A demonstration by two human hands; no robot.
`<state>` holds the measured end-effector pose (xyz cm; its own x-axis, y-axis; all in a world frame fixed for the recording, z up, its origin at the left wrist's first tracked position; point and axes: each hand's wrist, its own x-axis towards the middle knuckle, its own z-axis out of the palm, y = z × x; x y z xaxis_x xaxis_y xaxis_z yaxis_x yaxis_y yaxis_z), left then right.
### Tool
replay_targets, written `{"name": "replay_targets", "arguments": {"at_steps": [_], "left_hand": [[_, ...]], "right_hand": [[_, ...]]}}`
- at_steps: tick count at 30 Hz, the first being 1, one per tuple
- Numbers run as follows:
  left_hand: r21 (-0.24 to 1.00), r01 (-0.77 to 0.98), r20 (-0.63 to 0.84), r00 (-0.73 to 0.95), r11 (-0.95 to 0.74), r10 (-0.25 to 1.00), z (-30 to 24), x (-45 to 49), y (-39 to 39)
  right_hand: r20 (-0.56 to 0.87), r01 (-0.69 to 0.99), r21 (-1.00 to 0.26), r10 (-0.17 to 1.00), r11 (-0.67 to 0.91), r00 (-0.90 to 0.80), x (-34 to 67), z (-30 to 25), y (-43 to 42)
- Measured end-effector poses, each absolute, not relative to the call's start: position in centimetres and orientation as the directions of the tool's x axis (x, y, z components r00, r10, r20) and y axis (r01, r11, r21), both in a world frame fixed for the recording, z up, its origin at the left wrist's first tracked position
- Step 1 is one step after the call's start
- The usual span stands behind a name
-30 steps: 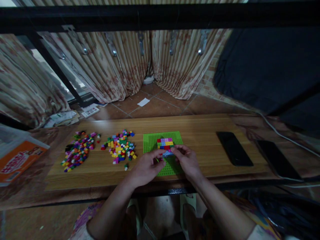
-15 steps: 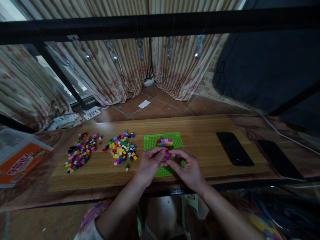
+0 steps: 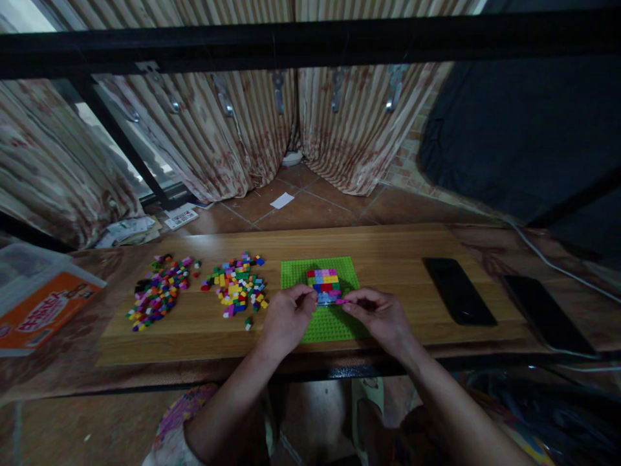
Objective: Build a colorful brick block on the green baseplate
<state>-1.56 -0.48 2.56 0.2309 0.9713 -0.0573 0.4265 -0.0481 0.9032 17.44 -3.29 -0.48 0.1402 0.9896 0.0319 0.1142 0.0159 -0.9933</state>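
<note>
On the middle of the one wooden board (image 3: 392, 259) before me lies a single green baseplate (image 3: 330, 328), and on it stands one block of joined bricks (image 3: 323, 278), laid in rows that show red, pink, yellow, blue and light blue. Both of my hands are at its near side, one at each corner. With my right hand (image 3: 388, 318) I pinch one magenta brick (image 3: 343, 301) between thumb and finger, just beside the block's near right corner. My left hand (image 3: 288, 318) is at the near left corner, thumb and forefinger drawn together; whether they grip a piece or only press against the block, I cannot tell. To my left are two heaps of loose bricks, a farther heap (image 3: 162, 294) and a nearer heap (image 3: 237, 285), both too jumbled to count, with one small green-and-white bit (image 3: 248, 323) lying apart in front of the nearer one. To my right I count two black phones: one phone (image 3: 459, 291) on the board, and a second phone (image 3: 548, 314) past the board's right end. One clear box with an orange label (image 3: 46, 314) sits at my far left, and one white paper (image 3: 282, 200) lies on the floor beyond.
</note>
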Motion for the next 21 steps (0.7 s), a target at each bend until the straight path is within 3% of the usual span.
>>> {"name": "replay_targets", "arguments": {"at_steps": [6,21], "left_hand": [[0.807,0.569,-0.001,0.269,-0.158,0.963,2.6,-0.7,-1.1],[0.738,0.668,0.03,0.11,-0.096,0.993,1.8,0.7,-1.1]], "right_hand": [[0.051,0.112,-0.993,0.987,0.034,0.151,16.5,-0.8,-2.5],[0.016,0.076,-0.997,0.988,0.004,0.153,16.7,-1.2,-2.0]]}}
